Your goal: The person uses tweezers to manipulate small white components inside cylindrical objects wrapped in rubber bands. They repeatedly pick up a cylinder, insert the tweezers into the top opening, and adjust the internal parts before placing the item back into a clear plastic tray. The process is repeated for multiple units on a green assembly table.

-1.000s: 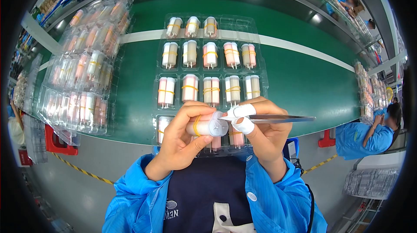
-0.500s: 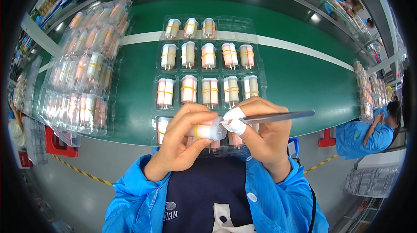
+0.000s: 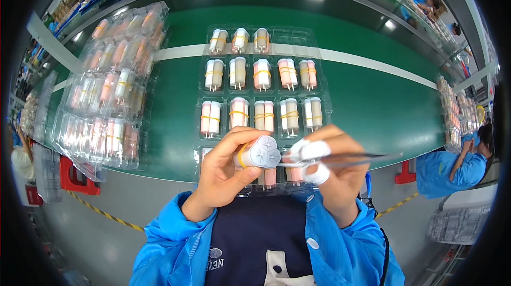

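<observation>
My left hand [image 3: 222,175] is wrapped round a bundle of cylinders [image 3: 264,153] bound with a yellow rubber band. Its pale grey, three-lobed capped end is turned up toward me. Tweezers [image 3: 367,157] are pinched in my right hand [image 3: 340,179], whose thumb and fingers wear white coverings; motion blurs them somewhat. The tweezers' thin tip reaches the right side of the cap, but whether it touches cannot be told. Beneath both hands lies a clear plastic tray [image 3: 298,35] with rows of similar banded bundles in white, pink and grey, pins pointing toward me.
Stacked clear trays [image 3: 101,99] full of bundles stand on the left of the green table [image 3: 372,105]. More filled trays [image 3: 448,110] are at the far right, near a co-worker in blue [image 3: 444,171]. Red stools [image 3: 77,177] stand below the table edge.
The bundle has turned so its capped end faces up at me. My right hand and the tweezers have drawn back to the right, away from it. The whole view has shifted slightly.
</observation>
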The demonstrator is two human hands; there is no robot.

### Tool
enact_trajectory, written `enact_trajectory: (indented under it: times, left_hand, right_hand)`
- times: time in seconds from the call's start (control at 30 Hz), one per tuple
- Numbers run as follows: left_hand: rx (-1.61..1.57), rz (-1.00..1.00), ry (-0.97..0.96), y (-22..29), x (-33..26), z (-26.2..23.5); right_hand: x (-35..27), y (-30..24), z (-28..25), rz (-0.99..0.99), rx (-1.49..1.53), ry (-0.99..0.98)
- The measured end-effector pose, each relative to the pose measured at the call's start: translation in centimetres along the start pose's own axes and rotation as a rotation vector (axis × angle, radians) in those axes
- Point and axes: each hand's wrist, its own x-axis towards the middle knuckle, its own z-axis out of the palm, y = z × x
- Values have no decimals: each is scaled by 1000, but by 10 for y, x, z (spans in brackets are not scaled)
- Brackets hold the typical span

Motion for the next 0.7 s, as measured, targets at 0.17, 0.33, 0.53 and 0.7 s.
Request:
enact_trajectory:
  times: [0.17, 0.33, 0.53, 0.7]
  left_hand:
    - [65, 56, 28, -1, 0, 12]
    - [185, 101, 57, -8, -6, 14]
    - [498, 212, -6, -4, -4, 14]
    - [630, 292, 12, -6, -2, 10]
  right_hand:
    - [-2, 11, 3, -9, -116, 6]
    - [-2, 15, 3, -72, -144, 50]
    - [-6, 6, 8, 0, -145, 48]
    - [-6, 10, 8, 19, -149, 16]
